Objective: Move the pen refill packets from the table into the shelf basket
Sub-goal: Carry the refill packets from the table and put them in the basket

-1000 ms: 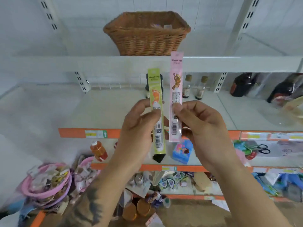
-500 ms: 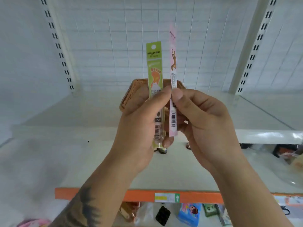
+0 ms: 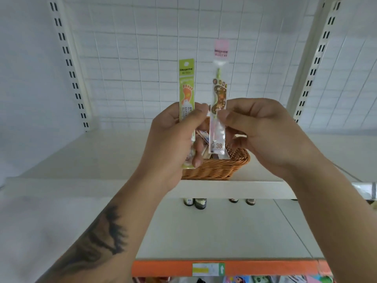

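The left hand [image 3: 173,139] pinches the green packet [image 3: 186,94] and the right hand [image 3: 259,131] pinches the pink packet [image 3: 219,111], both upright with printed tops up, just above the basket [image 3: 220,167] near the shelf [image 3: 255,188] front edge; I would lower them inside before loosening the fingers.

Both hands are separating: the right hand [image 3: 263,131] is drawing the pink packet [image 3: 219,99] away from the green packet [image 3: 186,90] in the left hand [image 3: 173,144]. Both packets are descending toward the wicker basket [image 3: 216,166], now showing beneath them.
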`<act>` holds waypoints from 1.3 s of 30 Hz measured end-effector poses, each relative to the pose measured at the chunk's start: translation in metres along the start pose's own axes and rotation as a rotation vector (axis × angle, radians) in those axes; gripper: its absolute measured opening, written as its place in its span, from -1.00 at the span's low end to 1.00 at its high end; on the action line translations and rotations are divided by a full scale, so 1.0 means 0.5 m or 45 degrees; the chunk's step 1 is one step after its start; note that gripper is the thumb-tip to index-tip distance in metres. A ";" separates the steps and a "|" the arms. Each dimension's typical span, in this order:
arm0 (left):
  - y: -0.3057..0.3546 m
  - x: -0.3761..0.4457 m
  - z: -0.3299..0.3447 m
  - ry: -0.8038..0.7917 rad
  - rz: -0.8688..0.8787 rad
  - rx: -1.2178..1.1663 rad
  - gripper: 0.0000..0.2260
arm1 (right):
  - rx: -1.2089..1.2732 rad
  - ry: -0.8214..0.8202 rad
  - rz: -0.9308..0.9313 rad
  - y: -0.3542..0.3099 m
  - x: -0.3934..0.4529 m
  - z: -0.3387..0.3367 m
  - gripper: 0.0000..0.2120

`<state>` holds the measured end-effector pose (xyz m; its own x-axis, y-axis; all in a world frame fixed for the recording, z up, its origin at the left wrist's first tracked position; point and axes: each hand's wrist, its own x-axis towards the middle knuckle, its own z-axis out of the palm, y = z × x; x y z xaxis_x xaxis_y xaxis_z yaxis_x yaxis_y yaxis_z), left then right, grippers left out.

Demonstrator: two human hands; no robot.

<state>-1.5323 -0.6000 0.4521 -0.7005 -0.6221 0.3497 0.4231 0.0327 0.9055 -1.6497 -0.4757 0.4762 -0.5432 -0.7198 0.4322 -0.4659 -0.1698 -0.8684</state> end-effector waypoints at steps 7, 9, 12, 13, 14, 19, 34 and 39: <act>0.005 0.024 -0.039 0.044 -0.169 -0.064 -0.77 | -0.828 0.087 0.298 0.066 0.107 0.045 -0.79; 0.005 0.024 -0.044 0.033 -0.169 -0.061 -0.76 | -1.100 -0.024 0.357 0.086 0.122 0.061 -0.83; 0.004 0.023 -0.050 0.034 -0.166 -0.078 -0.74 | -1.364 -0.147 0.418 0.084 0.126 0.081 -0.82; 0.004 0.022 -0.052 0.037 -0.167 -0.084 -0.74 | -1.402 -0.162 0.425 0.082 0.127 0.084 -0.81; 0.005 0.020 -0.054 0.038 -0.168 -0.085 -0.74 | -1.421 -0.165 0.433 0.082 0.129 0.085 -0.80; 0.006 0.007 -0.058 0.042 -0.227 -0.111 -0.66 | -1.353 -0.066 0.392 0.095 0.138 0.073 -0.87; 0.009 -0.009 -0.020 0.028 -0.145 -0.121 -0.81 | -0.415 0.233 -0.395 0.009 -0.033 0.096 -0.95; 0.022 -0.011 -0.010 0.013 -0.097 -0.134 -0.85 | -0.359 0.232 -0.371 -0.004 -0.019 0.080 -0.86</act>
<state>-1.5209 -0.6001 0.4588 -0.7270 -0.6279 0.2781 0.4275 -0.0969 0.8988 -1.6157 -0.4953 0.4643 -0.4635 -0.5346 0.7066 -0.7762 -0.1396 -0.6148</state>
